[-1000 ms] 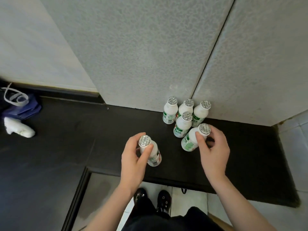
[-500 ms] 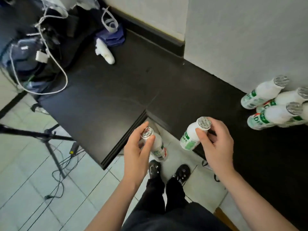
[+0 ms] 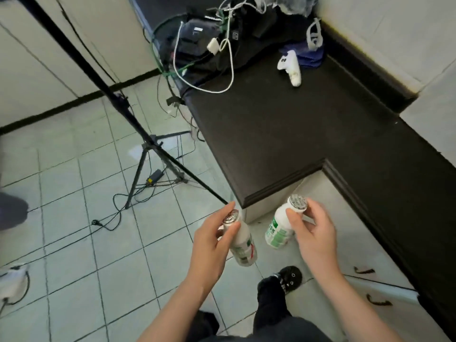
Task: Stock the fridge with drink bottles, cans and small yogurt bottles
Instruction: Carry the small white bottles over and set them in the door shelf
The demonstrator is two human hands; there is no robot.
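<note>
Each of my hands carries one small white yogurt bottle with a foil cap and a green label, both held in the air above the tiled floor. My left hand (image 3: 212,245) grips the neck of the left bottle (image 3: 241,245), thumb and fingers curled round it just under the cap. My right hand (image 3: 313,233) pinches the neck of the right bottle (image 3: 278,228) the same way. Both bottles hang tilted, bases pointing down and away from the caps. No fridge is in view.
A dark L-shaped counter (image 3: 308,134) runs along the right, with a white controller (image 3: 292,67) and a tangle of cables and a black bag (image 3: 209,45) at its far end. A black tripod (image 3: 138,134) with floor cables stands left. White drawers (image 3: 365,267) sit under the counter.
I have turned left away from the wall, carrying both bottles off the counter. The other bottles on the counter have left the view, and the tripod and floor have come in.
</note>
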